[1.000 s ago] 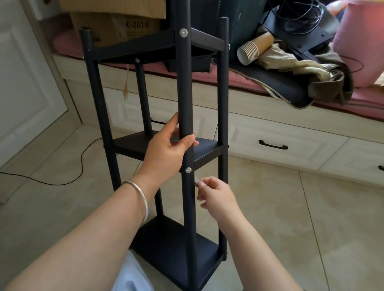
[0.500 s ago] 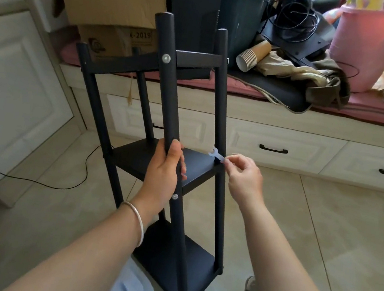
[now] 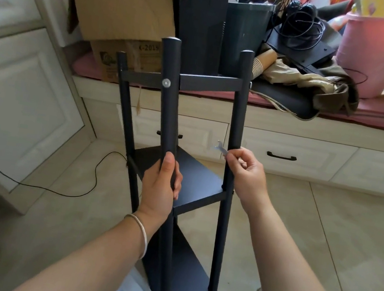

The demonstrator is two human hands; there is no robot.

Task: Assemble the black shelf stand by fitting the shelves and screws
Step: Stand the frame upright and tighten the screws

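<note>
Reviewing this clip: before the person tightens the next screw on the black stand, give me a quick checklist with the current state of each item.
1. Stand steadied: ok, left hand grips the front post.
2. Tool in hand: ok, right hand pinches a small wrench.
3. Wrench on a screw: not ok, it is beside the right post, in the air.
4. Top front screw fitted: ok, head visible.
5. Middle shelf screw at the right post: cannot tell.
6. Screw tightness: cannot tell.

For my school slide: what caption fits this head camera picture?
Left hand steadies the black shelf stand while the right hand pinches a small wrench.
</note>
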